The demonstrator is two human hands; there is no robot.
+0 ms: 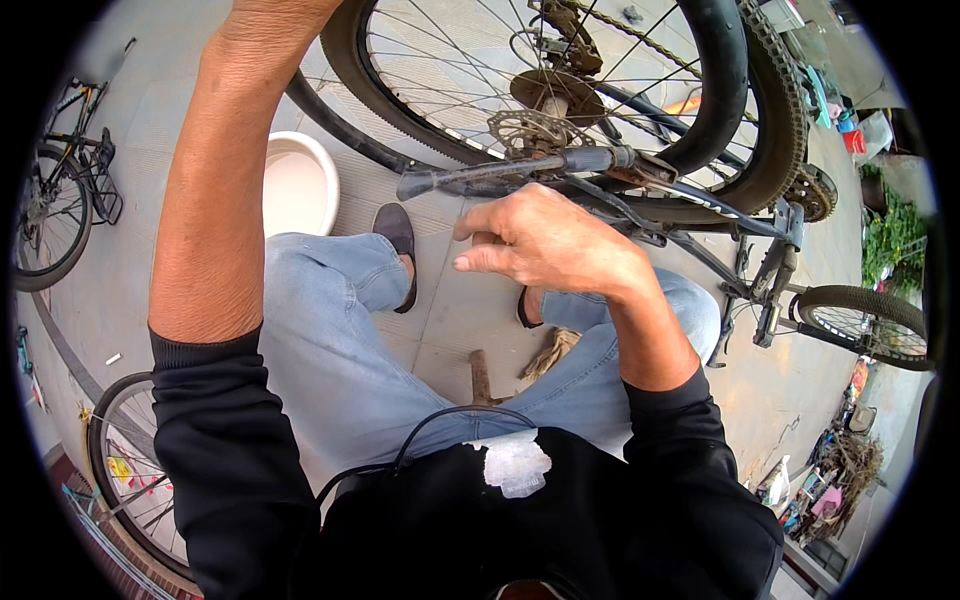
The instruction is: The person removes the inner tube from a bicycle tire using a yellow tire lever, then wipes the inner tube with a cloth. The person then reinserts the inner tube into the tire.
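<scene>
A bicycle lies just ahead of me, with a spoked rear wheel [440,90], a disc rotor [510,130] and a dark frame tube [470,175]. Another thick black tyre or tube [725,80] loops over the wheel. My left hand [285,15] reaches up past the top edge; only its wrist area shows, so its fingers and anything they hold are hidden. Just below the frame tube, my right hand [540,245] hangs with loosely bent fingers apart, holding nothing.
A white basin [328,180] sits beside my left foot. Other bicycle wheels [50,210] stand at the left. A wooden-handled tool [480,380] and a rag [550,350] lie between my legs. The bicycle's other wheel [860,320] is at right, near piled clutter [830,480] and plants.
</scene>
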